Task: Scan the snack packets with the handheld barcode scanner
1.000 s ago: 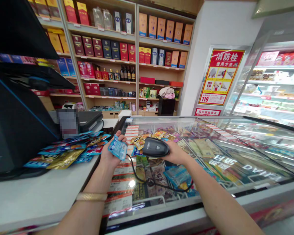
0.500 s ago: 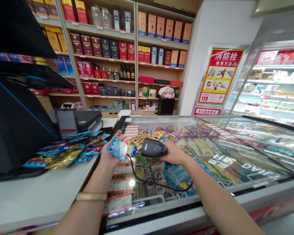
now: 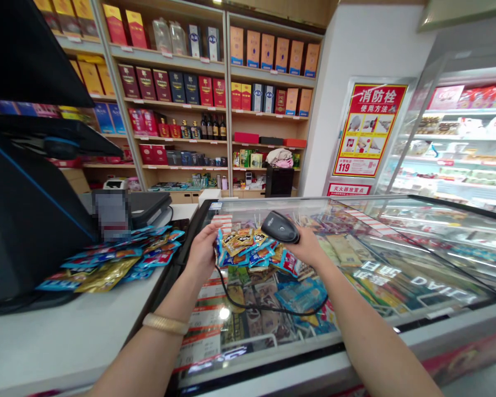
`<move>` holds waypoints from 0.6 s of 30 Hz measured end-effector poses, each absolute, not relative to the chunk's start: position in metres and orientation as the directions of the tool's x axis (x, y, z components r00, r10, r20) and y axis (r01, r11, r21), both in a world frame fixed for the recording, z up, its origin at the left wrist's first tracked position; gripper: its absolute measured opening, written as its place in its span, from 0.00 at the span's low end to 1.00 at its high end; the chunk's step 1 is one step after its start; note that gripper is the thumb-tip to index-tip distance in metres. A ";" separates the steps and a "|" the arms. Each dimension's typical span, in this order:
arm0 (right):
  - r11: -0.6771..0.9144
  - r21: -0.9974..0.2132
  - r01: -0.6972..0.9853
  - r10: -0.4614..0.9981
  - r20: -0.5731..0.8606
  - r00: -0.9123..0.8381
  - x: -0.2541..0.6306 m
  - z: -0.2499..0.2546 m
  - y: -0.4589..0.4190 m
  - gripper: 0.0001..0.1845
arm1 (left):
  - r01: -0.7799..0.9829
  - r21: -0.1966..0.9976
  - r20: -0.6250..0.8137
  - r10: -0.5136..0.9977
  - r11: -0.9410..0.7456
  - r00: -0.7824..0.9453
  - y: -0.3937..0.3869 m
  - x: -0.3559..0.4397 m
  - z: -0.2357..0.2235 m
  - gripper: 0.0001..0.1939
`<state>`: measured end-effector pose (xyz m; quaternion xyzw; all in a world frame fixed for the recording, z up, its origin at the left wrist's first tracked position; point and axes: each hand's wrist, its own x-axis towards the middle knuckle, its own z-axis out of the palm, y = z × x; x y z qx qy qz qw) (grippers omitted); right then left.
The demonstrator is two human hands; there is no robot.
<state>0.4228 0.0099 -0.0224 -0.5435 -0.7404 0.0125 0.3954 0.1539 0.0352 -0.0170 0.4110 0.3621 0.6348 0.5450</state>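
Note:
My right hand (image 3: 308, 245) is wrapped round a black barcode scanner (image 3: 280, 227), held above the freezer's glass top and tilted toward the left. Its black cable (image 3: 248, 307) loops down over the glass. My left hand (image 3: 203, 251), with a bracelet (image 3: 165, 323) on the wrist, is closed on a small blue snack packet (image 3: 219, 246). Only a sliver of that packet shows beyond the fingers, against the pile. Between the hands, a heap of gold, blue and red snack packets (image 3: 248, 247) lies on the glass; the scanner is above its right side.
On the white counter (image 3: 86, 331) at left lies another pile of snack packets (image 3: 124, 256), beside a black checkout machine (image 3: 28, 204). The glass-topped freezer (image 3: 314, 353) fills the front and right. Shelves of boxed bottles (image 3: 182, 88) stand behind.
My left hand has turned over and moved right with the blue packet, up to the heap. The scanner has moved up and right, uncovering more of the heap.

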 end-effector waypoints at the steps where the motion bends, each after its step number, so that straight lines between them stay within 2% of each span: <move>1: 0.348 -0.424 0.836 0.807 0.589 -0.037 0.428 -0.023 0.012 0.11 | -0.266 0.945 0.181 0.981 -0.191 -0.063 0.041 0.162 -0.018 0.10; 4: 0.179 -0.367 0.913 0.779 0.619 0.096 0.441 -0.028 0.017 0.14 | 0.105 0.946 0.313 0.949 -0.308 -0.040 0.061 0.185 -0.018 0.09; 6: 0.114 -0.345 0.932 0.769 0.624 0.137 0.446 -0.031 0.019 0.16 | 0.229 0.916 0.346 0.937 -0.329 -0.040 0.073 0.200 -0.018 0.08; 12: 0.018 -0.334 0.942 0.800 0.570 0.187 0.448 -0.034 0.023 0.16 | 0.432 0.832 0.425 0.901 -0.349 -0.091 0.087 0.225 -0.010 0.07; 18: 0.039 -0.313 0.949 0.795 0.584 0.160 0.443 -0.033 0.019 0.13 | 0.472 0.786 0.529 0.830 -0.399 -0.179 0.076 0.218 -0.009 0.14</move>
